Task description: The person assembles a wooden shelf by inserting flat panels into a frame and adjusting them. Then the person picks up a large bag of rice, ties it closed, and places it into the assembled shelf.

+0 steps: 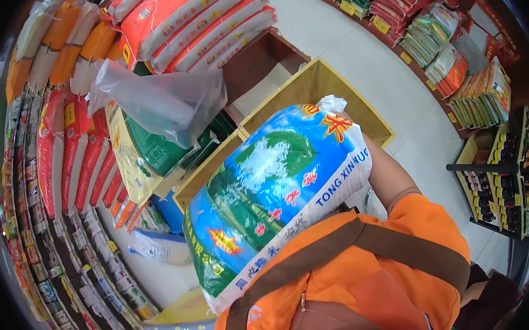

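Observation:
A big, full rice sack point(260, 184), blue with green and white printing, lies tilted across the front of my orange clothing. My bare right forearm point(387, 168) runs along its right end, and the hand there bears against the sack's far right corner, its fingers mostly hidden behind it. White gathered plastic point(334, 104) sticks up at that corner. My left hand is out of sight, and the sack and my clothing cover that side. Just beyond the sack is an open-topped wooden bin point(314, 79), partly covered by it.
Red rice sacks point(193, 29) are stacked beyond the bin. At left, clear plastic sheeting point(162, 98) drapes over a green and cream sack point(146, 142), beside upright red sacks point(70, 148) and packed shelves. Bottle racks point(492, 180) stand right; dark clothing point(489, 302) shows lower right.

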Action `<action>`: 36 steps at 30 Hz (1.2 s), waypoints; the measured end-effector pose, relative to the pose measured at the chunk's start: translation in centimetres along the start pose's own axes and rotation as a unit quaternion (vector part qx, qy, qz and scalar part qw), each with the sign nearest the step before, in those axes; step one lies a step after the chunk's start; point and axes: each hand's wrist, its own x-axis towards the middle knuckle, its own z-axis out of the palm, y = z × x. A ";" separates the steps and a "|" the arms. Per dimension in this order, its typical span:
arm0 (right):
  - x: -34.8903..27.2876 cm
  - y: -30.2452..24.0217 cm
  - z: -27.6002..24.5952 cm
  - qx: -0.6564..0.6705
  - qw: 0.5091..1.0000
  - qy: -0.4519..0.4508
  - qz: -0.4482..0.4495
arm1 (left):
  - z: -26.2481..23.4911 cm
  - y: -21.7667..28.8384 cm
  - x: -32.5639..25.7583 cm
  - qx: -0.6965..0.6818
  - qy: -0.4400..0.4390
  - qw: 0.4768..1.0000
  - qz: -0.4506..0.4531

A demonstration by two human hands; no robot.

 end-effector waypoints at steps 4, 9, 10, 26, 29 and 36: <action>2.8 2.3 -3.3 0.063 0.997 -0.006 0.050 | 2.4 -1.0 -0.8 0.000 0.014 1.000 0.018; 5.6 4.4 -4.4 0.152 0.983 -0.022 0.103 | 4.5 0.6 -1.0 0.009 0.010 0.999 0.041; 6.2 4.7 -4.5 0.169 0.979 -0.029 0.107 | 4.9 1.3 -0.8 0.006 0.007 0.999 0.045; 6.1 11.0 -6.9 -0.005 0.959 -0.021 0.282 | 17.0 2.3 -6.5 0.011 -0.162 0.981 0.106; 2.0 10.1 -5.9 -0.048 0.984 -0.008 0.170 | 19.6 1.6 -8.9 0.026 -0.188 0.972 0.137; -11.2 5.4 -2.1 -0.140 0.988 -0.044 -0.042 | 28.3 0.0 -14.1 0.059 -0.220 0.954 0.196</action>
